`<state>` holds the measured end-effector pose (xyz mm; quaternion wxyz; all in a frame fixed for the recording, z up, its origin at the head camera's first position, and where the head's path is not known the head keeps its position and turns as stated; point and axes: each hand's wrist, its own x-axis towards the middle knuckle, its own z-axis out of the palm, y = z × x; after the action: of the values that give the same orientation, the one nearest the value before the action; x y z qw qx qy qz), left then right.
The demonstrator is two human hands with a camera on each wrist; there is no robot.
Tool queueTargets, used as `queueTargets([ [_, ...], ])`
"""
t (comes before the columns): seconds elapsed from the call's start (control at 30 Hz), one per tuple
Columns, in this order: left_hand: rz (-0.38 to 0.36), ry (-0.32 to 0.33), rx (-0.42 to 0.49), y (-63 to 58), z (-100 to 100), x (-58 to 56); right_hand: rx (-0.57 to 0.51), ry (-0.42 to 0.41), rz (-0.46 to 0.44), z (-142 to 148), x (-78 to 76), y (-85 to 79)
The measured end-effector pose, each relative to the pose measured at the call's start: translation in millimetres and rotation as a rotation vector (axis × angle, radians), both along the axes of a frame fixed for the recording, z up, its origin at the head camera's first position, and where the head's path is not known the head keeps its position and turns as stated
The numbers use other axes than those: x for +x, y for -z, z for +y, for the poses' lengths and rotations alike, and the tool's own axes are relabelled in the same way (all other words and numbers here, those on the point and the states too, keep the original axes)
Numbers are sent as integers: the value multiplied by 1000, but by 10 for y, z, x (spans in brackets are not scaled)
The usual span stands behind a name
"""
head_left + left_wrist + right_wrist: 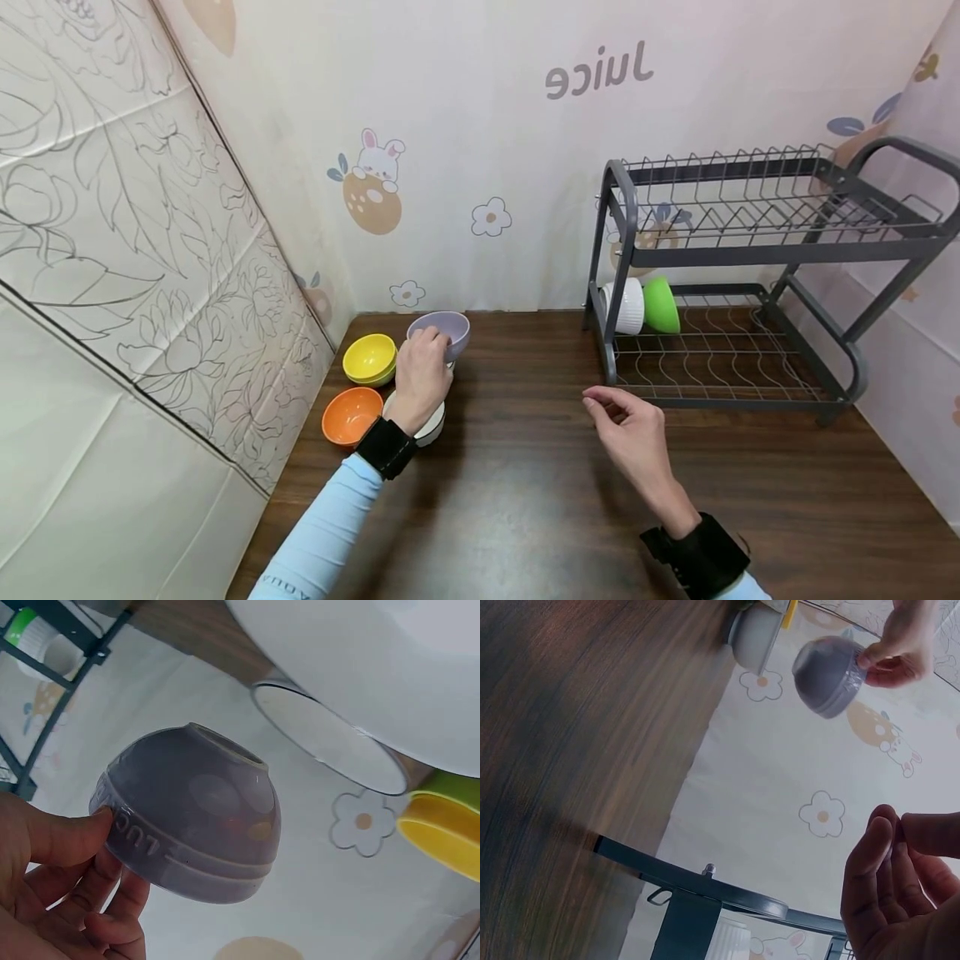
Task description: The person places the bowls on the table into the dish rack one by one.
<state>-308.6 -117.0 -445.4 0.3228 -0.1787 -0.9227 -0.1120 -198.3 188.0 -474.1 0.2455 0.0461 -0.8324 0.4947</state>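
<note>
A purple-grey bowl hangs above the table's left rear, its rim pinched by my left hand between thumb and fingers. Raised lettering runs round the bowl in the left wrist view. Near that hand stand a yellow bowl on a green one, an orange bowl and a white bowl partly hidden by my wrist. Another white bowl shows in the left wrist view. My right hand hovers before the rack with fingers loosely curled, thumb near the fingertips, holding nothing.
A dark two-tier dish rack stands at the right rear of the brown wooden table. On its lower tier, a white ribbed cup or bowl and a green bowl lie tipped sideways at the left end. Walls border the table behind and at both sides.
</note>
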Motion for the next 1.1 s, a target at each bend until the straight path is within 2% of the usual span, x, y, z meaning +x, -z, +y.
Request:
queueTargets([
  [0.13,26,32,12,-47,73,64,15,-30,15,-11,-4,25],
  [0.4,51,114,29,-124,216,170,47,-109,101,-34,-9,51],
  [0.6,59,159,23,-152,302,237,71,-133,131,-33,-6,53],
  [1.1,65,304,13,-230,552,512,103,-182,244,-52,-22,59],
])
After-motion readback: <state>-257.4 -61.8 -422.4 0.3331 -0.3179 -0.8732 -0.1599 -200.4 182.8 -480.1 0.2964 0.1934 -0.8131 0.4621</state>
